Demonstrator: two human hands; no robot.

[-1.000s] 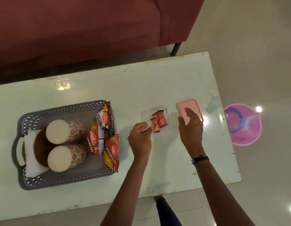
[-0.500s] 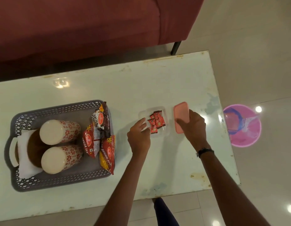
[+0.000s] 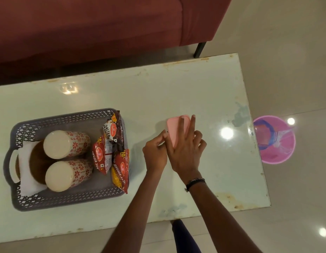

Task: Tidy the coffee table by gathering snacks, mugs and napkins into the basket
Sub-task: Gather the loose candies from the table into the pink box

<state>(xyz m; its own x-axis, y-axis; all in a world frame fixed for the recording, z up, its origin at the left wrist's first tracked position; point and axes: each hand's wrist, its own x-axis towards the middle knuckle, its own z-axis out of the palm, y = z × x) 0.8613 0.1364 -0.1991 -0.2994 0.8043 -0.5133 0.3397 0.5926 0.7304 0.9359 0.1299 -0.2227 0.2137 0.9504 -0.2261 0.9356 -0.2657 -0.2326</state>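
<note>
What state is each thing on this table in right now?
Pink lid: pressed under the right hand.
Left hand: pinching the lid's edge.
Basket: loaded.
Mugs: lying sideways in the basket.
Snack packets: leaning against the basket wall.

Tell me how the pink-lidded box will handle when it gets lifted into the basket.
Probably stiff: the pink lid holds flat under the right hand. Likely light for its size, being small. Could slide on the glossy table.
</note>
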